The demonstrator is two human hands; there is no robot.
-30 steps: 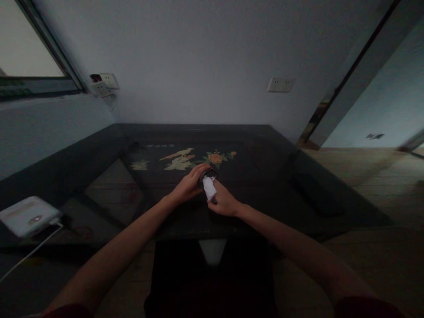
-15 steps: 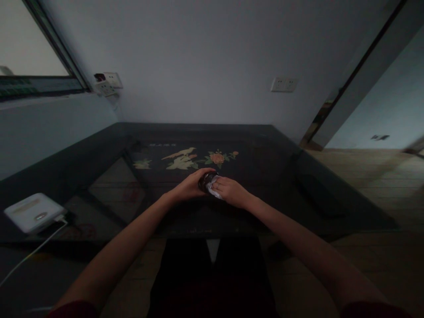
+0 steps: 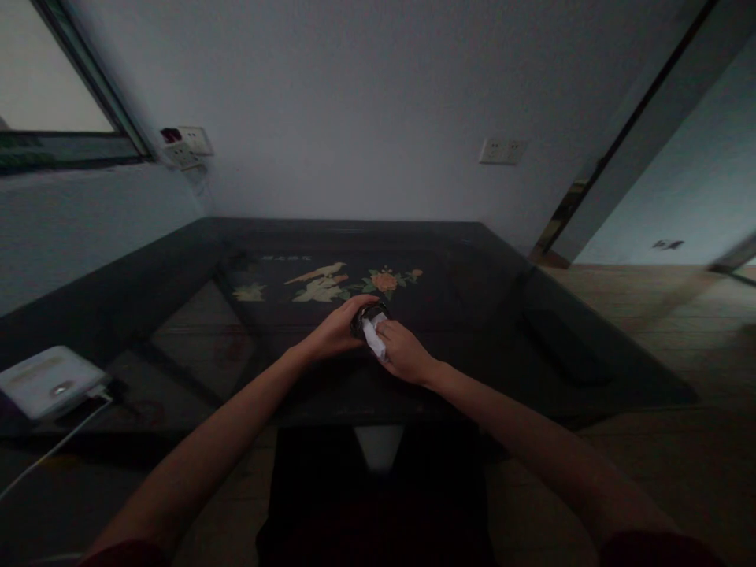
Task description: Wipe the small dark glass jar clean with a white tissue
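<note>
My left hand (image 3: 338, 331) is wrapped round the left side of a small, dark, glossy round object (image 3: 357, 321) above the front part of the dark table (image 3: 472, 354). In my right hand (image 3: 406, 351) is a crumpled white tissue (image 3: 374, 339), pinched between the fingers and pressed to the front of the round object. The tissue covers part of that object, and its exact kind cannot be made out in the dim light.
A white box (image 3: 56, 382) with a white cable (image 3: 56, 449) stands at the table's left. A dark flat object (image 3: 564, 346) lies at the right. Wall sockets (image 3: 502, 150) are behind, and a bird-and-flower picture (image 3: 322, 283) decorates the tabletop.
My right hand has shifted slightly down and left, and more of the white tissue shows across the dark round object. The left hand keeps its hold.
</note>
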